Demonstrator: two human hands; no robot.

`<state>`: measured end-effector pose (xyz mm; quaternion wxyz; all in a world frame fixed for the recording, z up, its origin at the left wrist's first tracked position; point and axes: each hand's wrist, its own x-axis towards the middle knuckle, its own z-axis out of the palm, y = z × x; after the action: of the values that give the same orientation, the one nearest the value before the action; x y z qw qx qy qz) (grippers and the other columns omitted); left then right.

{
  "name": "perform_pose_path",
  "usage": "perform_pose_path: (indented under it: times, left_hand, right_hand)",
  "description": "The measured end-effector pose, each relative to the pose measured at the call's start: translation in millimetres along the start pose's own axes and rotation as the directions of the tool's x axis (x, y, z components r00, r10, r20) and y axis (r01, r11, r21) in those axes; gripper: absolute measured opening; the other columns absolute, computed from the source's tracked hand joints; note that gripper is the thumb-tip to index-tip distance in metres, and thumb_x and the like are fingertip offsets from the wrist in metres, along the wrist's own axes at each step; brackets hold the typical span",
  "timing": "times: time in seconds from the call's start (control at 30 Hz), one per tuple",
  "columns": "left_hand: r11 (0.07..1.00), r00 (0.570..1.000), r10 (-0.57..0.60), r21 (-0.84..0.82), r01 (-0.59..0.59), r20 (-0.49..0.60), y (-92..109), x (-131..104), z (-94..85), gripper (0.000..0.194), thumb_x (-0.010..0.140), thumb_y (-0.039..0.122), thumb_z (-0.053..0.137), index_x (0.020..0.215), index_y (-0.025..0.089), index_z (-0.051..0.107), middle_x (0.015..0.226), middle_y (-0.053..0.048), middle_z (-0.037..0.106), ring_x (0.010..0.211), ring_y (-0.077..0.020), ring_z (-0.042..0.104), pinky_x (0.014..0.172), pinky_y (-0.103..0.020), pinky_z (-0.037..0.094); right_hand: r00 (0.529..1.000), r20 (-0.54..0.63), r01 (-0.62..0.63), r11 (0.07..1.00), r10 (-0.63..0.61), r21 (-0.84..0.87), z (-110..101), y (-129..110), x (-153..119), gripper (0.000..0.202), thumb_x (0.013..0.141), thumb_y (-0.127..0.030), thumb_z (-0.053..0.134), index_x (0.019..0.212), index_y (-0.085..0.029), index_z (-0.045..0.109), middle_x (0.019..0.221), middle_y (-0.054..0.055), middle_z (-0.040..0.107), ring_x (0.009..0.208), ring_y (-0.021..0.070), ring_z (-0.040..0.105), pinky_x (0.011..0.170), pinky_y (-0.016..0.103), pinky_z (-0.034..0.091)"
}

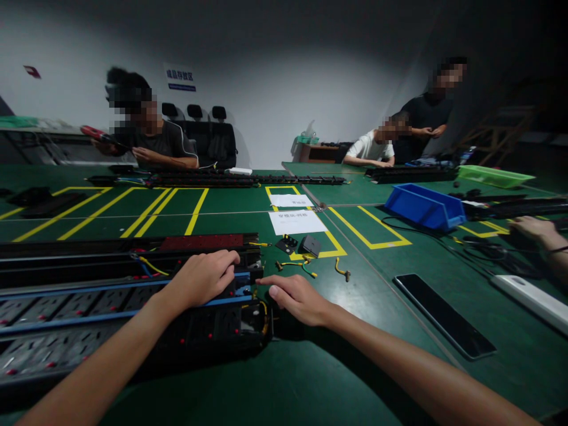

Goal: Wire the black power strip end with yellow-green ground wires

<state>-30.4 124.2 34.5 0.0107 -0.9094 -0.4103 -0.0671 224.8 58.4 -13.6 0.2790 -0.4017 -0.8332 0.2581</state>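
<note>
My left hand (206, 275) rests over the end part of a blue-edged power strip (113, 300), its fingers bent round the far side. My right hand (299, 299) is at the strip's open end, forefinger stretched out to the end and thumb apart from it. The other fingers are folded, and nothing shows between finger and thumb. A second, black power strip (195, 331) with red switches lies nearer to me, wires looping from its end. Behind are black rails, one with a dark red panel (202, 241), and a yellow-green wire (153, 266).
Short yellow-green wires (341, 269) and a small black box (310, 245) lie past my hands. A phone (444, 313), a white power strip (532, 302) and a blue bin (423, 207) are to the right. Another person's hand (535, 231) is at the right edge; several people work around.
</note>
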Motion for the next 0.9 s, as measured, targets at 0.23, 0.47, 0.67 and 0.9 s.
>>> perform_pose_path:
  times: [0.23,0.47,0.67,0.9]
  left_hand:
    - [1.000,1.000,-0.001,0.014,0.001,0.006,0.6,-0.4,-0.5,0.027,0.096,0.028,0.037,0.110,0.024,0.061,0.107,-0.005,0.071,0.095,-0.0259,0.070,0.078,-0.038,0.052]
    - [1.000,1.000,0.012,0.013,-0.012,0.000,-0.4,-1.1,0.9,0.027,0.097,0.029,0.037,0.111,0.024,0.060,0.108,-0.004,0.071,0.095,-0.0257,0.070,0.079,-0.038,0.052]
    - [1.000,1.000,0.006,0.005,-0.006,-0.003,-0.5,-1.0,1.0,0.027,0.096,0.029,0.037,0.110,0.025,0.060,0.109,-0.004,0.071,0.095,-0.0259,0.070,0.079,-0.038,0.052]
    - [1.000,1.000,0.008,-0.006,-0.008,-0.001,-0.2,-0.8,-0.2,0.028,0.097,0.029,0.037,0.111,0.024,0.061,0.109,-0.006,0.071,0.096,-0.0271,0.070,0.079,-0.040,0.053]
  right_hand:
    - [1.000,0.002,0.005,1.000,-0.005,-0.006,0.8,1.6,0.0,0.049,0.107,-0.048,0.031,0.131,-0.019,0.064,0.074,0.003,0.067,0.065,0.0155,0.060,0.067,0.028,0.040]
    - [1.000,0.005,-0.005,1.000,0.005,-0.010,-0.1,0.8,0.5,0.051,0.107,-0.050,0.030,0.130,-0.020,0.064,0.073,0.002,0.067,0.063,0.0151,0.059,0.065,0.028,0.039]
    - [1.000,0.005,0.000,1.000,0.000,-0.010,-0.7,-0.1,0.5,0.050,0.107,-0.048,0.031,0.130,-0.019,0.064,0.076,0.003,0.068,0.064,0.0154,0.059,0.067,0.028,0.040]
    - [1.000,0.014,-0.008,1.000,0.009,-0.018,-0.9,-1.1,0.6,0.051,0.107,-0.048,0.029,0.130,-0.019,0.064,0.075,0.003,0.068,0.066,0.0162,0.061,0.067,0.028,0.041]
